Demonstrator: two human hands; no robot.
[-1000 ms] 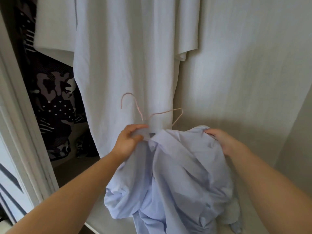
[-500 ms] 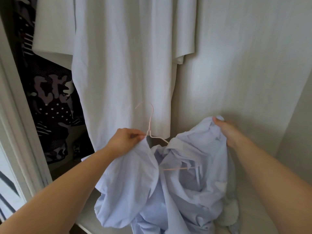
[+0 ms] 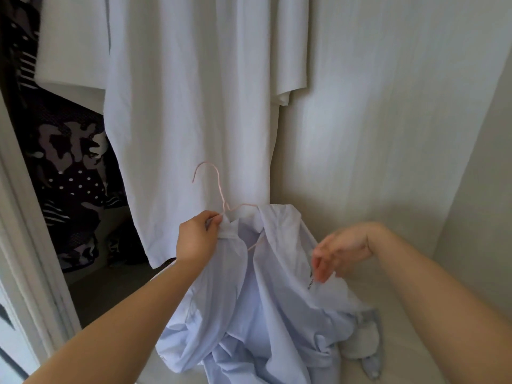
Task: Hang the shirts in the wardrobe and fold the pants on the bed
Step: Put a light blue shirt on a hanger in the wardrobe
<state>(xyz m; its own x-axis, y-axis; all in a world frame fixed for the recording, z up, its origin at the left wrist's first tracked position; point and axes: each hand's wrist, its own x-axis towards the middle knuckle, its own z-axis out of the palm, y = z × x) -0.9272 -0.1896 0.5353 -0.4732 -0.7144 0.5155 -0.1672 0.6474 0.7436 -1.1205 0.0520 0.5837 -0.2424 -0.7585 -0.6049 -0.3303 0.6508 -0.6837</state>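
The right hand [image 3: 340, 252] has dropped from the shoulder of the light blue shirt [image 3: 263, 300] to a lower fold. In the wardrobe [image 3: 388, 134], from the left, hang one dark patterned garment [image 3: 69, 167] and two white garments [image 3: 188, 106]. The left hand [image 3: 198, 239], fingers curled tight, grips the shirt's collar together with the neck of the one pink hanger [image 3: 220, 190], whose hook stands upright. The right fingers [image 3: 318, 275] pinch the fold beside a label.
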